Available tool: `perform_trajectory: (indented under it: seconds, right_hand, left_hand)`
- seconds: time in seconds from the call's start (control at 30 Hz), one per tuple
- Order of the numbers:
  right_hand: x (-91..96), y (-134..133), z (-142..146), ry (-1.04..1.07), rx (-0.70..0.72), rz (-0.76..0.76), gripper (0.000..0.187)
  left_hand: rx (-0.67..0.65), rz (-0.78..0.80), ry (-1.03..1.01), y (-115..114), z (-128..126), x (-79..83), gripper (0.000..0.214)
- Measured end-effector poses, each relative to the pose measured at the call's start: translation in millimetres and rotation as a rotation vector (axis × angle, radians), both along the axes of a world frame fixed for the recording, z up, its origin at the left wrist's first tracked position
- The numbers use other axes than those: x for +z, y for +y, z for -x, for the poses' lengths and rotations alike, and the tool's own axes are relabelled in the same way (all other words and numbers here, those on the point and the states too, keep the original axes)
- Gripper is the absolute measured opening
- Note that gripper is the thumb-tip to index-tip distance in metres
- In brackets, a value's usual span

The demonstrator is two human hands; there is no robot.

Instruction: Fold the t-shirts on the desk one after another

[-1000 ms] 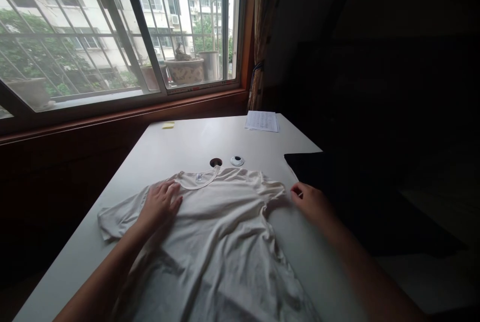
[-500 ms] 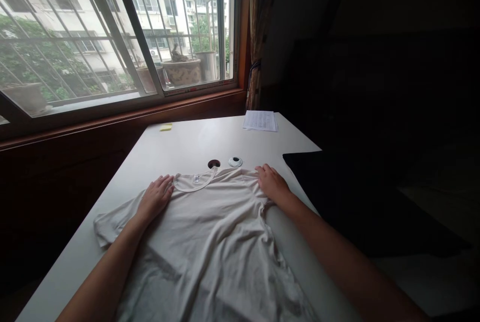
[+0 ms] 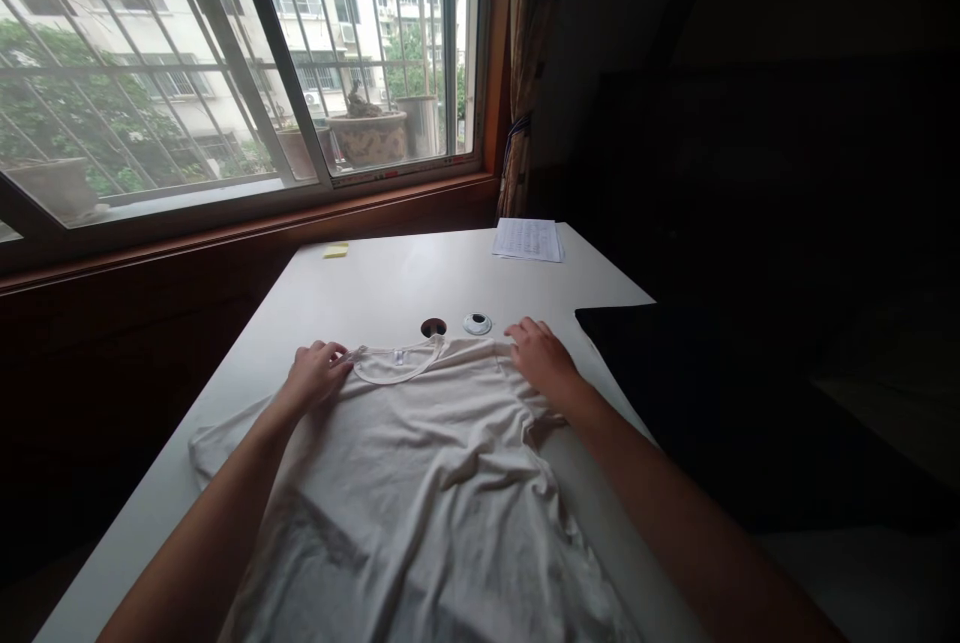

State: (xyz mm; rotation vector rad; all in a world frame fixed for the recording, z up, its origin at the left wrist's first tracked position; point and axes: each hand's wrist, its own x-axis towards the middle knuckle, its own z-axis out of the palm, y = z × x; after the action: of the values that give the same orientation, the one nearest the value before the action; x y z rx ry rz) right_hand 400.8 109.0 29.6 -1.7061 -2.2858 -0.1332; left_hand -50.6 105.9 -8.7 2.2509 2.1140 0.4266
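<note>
A white T-shirt (image 3: 390,463) lies face up and wrinkled, its round collar toward the far end of the table. At the shoulder left of the collar, my left hand (image 3: 315,373) pinches the fabric between thumb and fingers. My right hand (image 3: 541,359) is over the other shoulder, with its fingers slightly spread and curved and the index finger reaching past the shirt's edge. The left sleeve is spread on the table, partly behind my left forearm. Folds run down the shirt's right side, and its lower hem is out of view.
The white table (image 3: 390,273) has a round hole (image 3: 433,328) beside a white ring-shaped cover (image 3: 478,324). Printed papers (image 3: 528,239) and yellow sticky notes (image 3: 336,250) lie at the far end. A dark cloth (image 3: 675,403) is at the right edge. A barred window is behind.
My left hand has gone from lying flat on the shoulder to pinching it. The fingers of my right hand have lifted slightly. The view has shifted a little.
</note>
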Motion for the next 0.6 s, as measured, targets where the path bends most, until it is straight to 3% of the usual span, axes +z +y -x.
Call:
perform_trajectory:
  seconds: [0.1,0.2,0.27,0.4,0.6]
  right_hand:
    - [-6.0,13.9,42.0,0.145,0.127,0.079,0.030]
    - [-16.1,27.8,77.4,0.201,0.083,0.133,0.037]
    - [-22.8,35.8,90.5,0.173,0.033,0.143,0.031]
    - [-31.6,47.7,88.9,0.097,0.068,0.113,0.018]
    - [-33.7,63.1,64.2,-0.026,0.111,0.024,0.019]
  left_hand:
    - [-0.005,0.026,-0.032,4.7,-7.7,10.5,0.024]
    - [-0.005,0.006,-0.151,2.2,-20.8,17.2,0.017]
    - [0.022,-0.001,-0.214,-0.7,-28.6,18.8,0.017]
    - [0.029,-0.075,-0.254,-1.9,-32.0,12.8,0.023]
    - [-0.081,-0.179,-0.232,4.2,-20.7,-4.3,0.032]
